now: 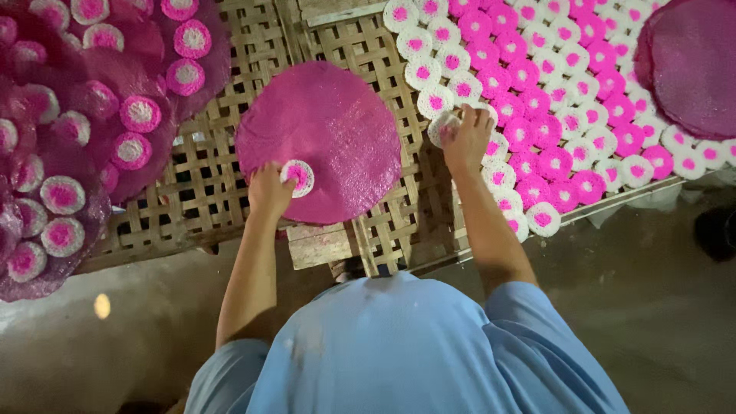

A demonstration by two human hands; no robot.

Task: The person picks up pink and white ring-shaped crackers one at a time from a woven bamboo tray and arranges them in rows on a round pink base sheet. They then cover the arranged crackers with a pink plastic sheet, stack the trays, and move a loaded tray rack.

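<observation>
head view: hands [270,190] pinching small discs [297,176]

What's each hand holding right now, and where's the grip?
Left hand pinches a small white-and-pink disc by its left edge, over the large pink round. Right hand grips another small disc; exact hold unclear.

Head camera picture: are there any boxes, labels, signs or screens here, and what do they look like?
None: no package, label, sign or screen shows anywhere.
Large pink disc: middle of the woven bamboo rack, round, glittery.
Small disc: under the left hand, white ring, pink centre.
Rows of small discs: right side, white and pink, the right hand upon them.
Decorated pink sheets: left side, dotted with small discs.
</observation>
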